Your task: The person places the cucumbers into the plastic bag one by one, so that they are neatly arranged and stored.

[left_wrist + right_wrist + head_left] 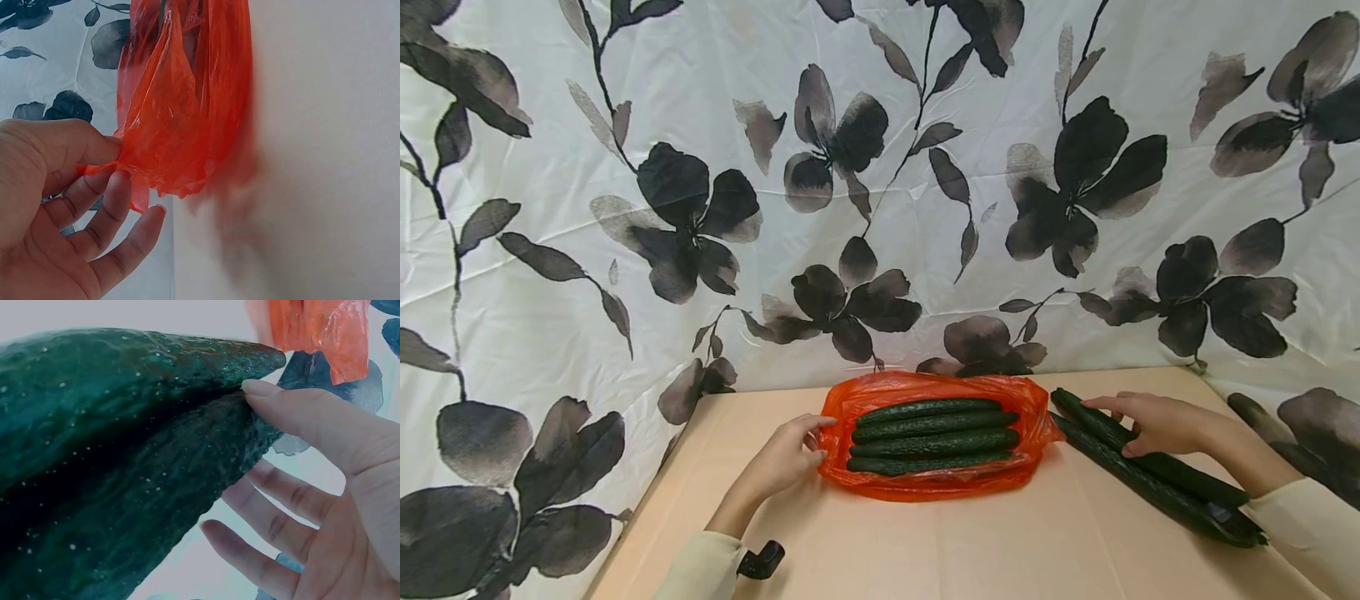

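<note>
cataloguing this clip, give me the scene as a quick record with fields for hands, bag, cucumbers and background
left hand: pinches left end of red plastic bag
right hand: holds farther loose cucumber between thumb and fingers
in bag: four cucumbers visible, side by side
outside bag: farther loose cucumber and nearer loose cucumber, side by side, right of bag
surface: beige tabletop
background: white cloth with dark floral print

Over the table (pixel 925 550), six o'clock of the bag (pixel 917 487) gives passage, while two unbagged cucumbers (pixel 1180 472) block three and the left hand (pixel 782 458) nine.
</note>
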Demonstrator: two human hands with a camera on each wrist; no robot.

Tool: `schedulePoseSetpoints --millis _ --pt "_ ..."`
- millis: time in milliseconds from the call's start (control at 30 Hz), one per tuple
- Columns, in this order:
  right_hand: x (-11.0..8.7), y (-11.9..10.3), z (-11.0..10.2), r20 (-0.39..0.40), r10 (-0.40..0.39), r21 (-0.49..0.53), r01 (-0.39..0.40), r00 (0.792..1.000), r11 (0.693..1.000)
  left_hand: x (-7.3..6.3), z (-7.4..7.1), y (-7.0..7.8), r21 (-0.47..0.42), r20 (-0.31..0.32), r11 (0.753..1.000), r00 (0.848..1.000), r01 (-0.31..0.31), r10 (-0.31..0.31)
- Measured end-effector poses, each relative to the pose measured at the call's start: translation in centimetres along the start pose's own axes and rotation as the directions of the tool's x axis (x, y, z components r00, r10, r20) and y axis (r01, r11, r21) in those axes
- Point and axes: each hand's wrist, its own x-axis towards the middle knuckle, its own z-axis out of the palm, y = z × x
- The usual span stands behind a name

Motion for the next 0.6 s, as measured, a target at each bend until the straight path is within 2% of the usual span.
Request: schedulePoseSetpoints --millis 167,400,600 --pt "-0.2 -0.1 0.2 0.008 0.04 -0.071 -0.039 0.999 0.997 0.0 0.0 0.1 0.005 0.002 1.0 1.0 0.005 -0.005" --pt "-0.8 -0.2 0.3 0.041 0.111 -0.081 -0.107 0.993 0.991 0.0 0.1 0.3 -0.003 0.001 1.0 1.0 0.002 -0.002" --pt "-1.4 0.1 0.9 0.019 0.094 -0.081 -0.092 0.995 0.992 0.0 0.2 0.2 -0.003 0.001 1.0 1.0 0.006 -0.006"
